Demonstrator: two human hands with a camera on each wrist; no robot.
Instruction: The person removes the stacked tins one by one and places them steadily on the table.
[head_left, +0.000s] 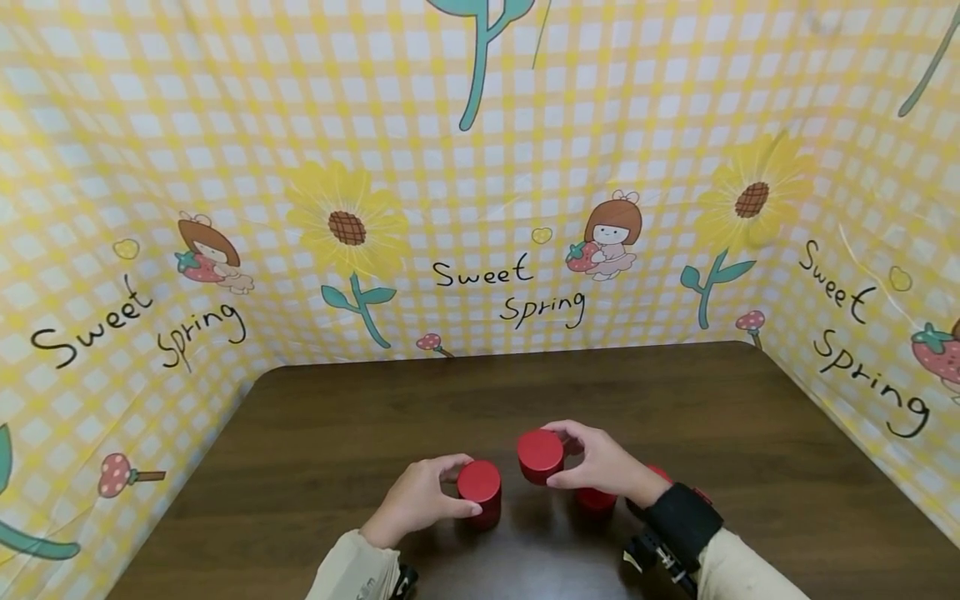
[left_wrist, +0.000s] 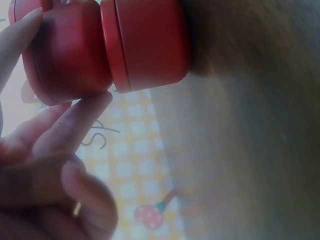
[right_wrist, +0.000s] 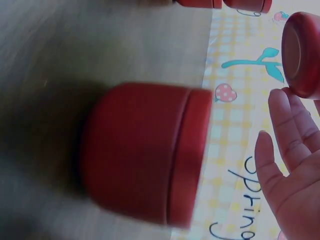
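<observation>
With curled fingers and thumb, my left hand (head_left: 420, 497) grips a red lidded canister (left_wrist: 70, 55). That canister sits on top of a second red canister (left_wrist: 150, 42), which stands on the wooden table; in the head view the two form a short stack (head_left: 480, 493). To the right, my right hand (head_left: 600, 460) pinches another red canister (head_left: 540, 455) between thumb and fingers. It is held above the table, its round base (right_wrist: 298, 55) showing in the right wrist view. Below the right hand stands a further red canister (head_left: 596, 500), partly hidden by the hand.
More red shows behind the right wrist, including part of a canister (head_left: 658, 473), mostly covered by the forearm. The dark wooden table (head_left: 360, 408) is bounded at the back and sides by a yellow checked cloth (head_left: 465, 192).
</observation>
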